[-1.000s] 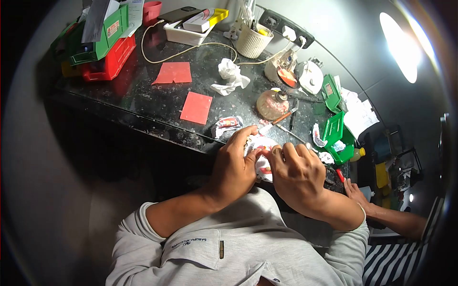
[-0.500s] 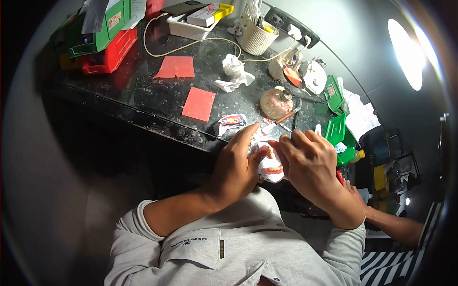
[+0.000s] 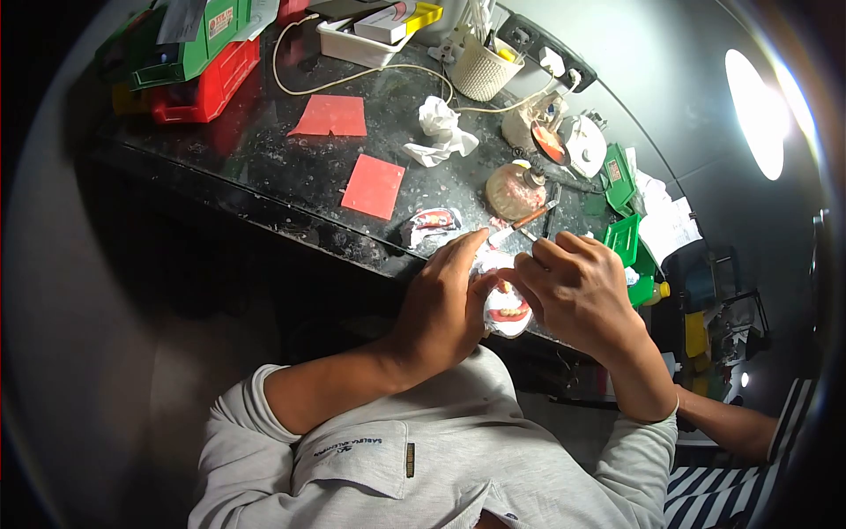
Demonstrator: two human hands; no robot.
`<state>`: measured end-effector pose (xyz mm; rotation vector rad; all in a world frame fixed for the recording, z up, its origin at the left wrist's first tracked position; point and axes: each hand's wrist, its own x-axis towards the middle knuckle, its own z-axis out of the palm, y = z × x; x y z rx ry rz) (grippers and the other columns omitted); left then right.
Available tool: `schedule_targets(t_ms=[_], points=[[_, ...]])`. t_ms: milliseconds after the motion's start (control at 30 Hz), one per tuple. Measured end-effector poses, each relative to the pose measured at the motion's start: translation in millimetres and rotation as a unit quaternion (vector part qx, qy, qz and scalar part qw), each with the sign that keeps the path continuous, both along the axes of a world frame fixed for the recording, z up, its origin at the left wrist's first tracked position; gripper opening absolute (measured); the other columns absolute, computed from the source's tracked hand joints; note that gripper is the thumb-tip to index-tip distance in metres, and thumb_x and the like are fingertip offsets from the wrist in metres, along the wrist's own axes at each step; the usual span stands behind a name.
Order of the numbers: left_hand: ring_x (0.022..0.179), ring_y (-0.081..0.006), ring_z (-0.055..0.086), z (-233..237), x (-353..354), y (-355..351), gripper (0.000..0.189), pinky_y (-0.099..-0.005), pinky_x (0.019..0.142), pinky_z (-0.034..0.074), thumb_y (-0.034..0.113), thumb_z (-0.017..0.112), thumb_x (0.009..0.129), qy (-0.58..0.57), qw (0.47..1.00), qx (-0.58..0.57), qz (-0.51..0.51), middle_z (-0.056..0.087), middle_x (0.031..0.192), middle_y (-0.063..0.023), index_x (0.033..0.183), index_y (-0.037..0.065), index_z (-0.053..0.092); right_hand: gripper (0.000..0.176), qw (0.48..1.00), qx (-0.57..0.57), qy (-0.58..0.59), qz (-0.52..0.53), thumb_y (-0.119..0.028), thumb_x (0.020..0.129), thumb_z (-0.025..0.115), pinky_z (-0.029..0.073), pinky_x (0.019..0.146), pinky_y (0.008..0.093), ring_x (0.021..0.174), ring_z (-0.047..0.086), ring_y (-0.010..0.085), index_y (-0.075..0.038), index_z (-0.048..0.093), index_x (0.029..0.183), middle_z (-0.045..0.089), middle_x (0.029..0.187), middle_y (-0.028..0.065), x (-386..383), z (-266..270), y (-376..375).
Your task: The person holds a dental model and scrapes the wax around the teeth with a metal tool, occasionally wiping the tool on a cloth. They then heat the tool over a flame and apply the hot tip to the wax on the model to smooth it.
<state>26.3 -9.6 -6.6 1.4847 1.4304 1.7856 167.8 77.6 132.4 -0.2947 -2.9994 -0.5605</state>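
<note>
The model (image 3: pixel 508 315) is grasped by the left hand (image 3: pixel 447 300); above it, the right hand (image 3: pixel 577 286) is curled, its grasp unclear.

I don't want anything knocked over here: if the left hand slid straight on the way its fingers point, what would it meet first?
Probably the round jar, just ahead of the left hand. The brown-handled tool lies close to that line, and depth is unclear.

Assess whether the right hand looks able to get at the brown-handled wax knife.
Probably yes: the wax knife lies just beyond the right hand, beside the glass burner, its handle uncovered. That hand is at the dental model, though.
</note>
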Motion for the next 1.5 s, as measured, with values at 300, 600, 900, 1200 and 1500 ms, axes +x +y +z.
schedule_targets(t_ms=[300,600,900,1200,1500], points=[[0.123,-0.0484,0.068,-2,2,3,0.043,-0.0483,0.104,0.054,0.021,0.064,0.108,0.013,1.0,0.024,0.016,0.068,0.131,-0.0315,0.139,-0.009,0.059,0.011,0.993,0.115,-0.001,-0.017,-0.016,0.083,0.074,0.043,0.061,0.0325,0.072,0.056,0.0168,-0.01,0.068,0.077,0.051,0.077,0.0005,0,-12,-18],[0.124,-0.0481,0.067,3,2,2,0.042,-0.048,0.105,0.054,0.007,0.067,0.101,0.001,1.0,0.004,0.015,0.068,0.131,-0.0326,0.139,-0.009,0.059,0.022,0.986,0.132,0.082,-0.063,-0.027,0.097,0.075,0.042,0.06,0.0334,0.069,0.055,0.0175,-0.008,0.068,0.087,0.052,0.078,0.0013,6,-33,-17],[0.128,-0.0513,0.061,4,-1,-3,0.055,-0.0531,0.113,0.047,0.003,0.065,0.094,0.016,1.0,0.007,-0.021,0.062,0.136,-0.0368,0.144,-0.015,0.05,0.017,0.98,0.007,0.171,-0.103,-0.021,0.09,0.084,0.043,0.053,0.0356,0.061,0.054,0.0186,-0.008,0.073,0.091,0.055,0.073,0.0016,21,-48,-24],[0.125,-0.0452,0.068,3,-1,-1,0.042,-0.0466,0.109,0.053,0.003,0.062,0.099,0.021,1.0,0.009,0.007,0.068,0.133,-0.0324,0.139,-0.011,0.059,0.019,0.975,0.031,0.191,-0.107,-0.022,0.091,0.084,0.042,0.053,0.0349,0.061,0.053,0.0173,-0.007,0.075,0.097,0.057,0.074,0.001,22,-62,-27],[0.12,-0.0498,0.066,-1,1,3,0.04,-0.0517,0.106,0.053,0.003,0.063,0.099,0.019,0.999,0.025,0.015,0.067,0.129,-0.033,0.137,-0.011,0.058,0.023,0.976,0.09,0.171,-0.101,-0.029,0.095,0.08,0.039,0.054,0.0334,0.062,0.051,0.0163,-0.008,0.07,0.091,0.053,0.073,0.0005,15,-56,-30]])
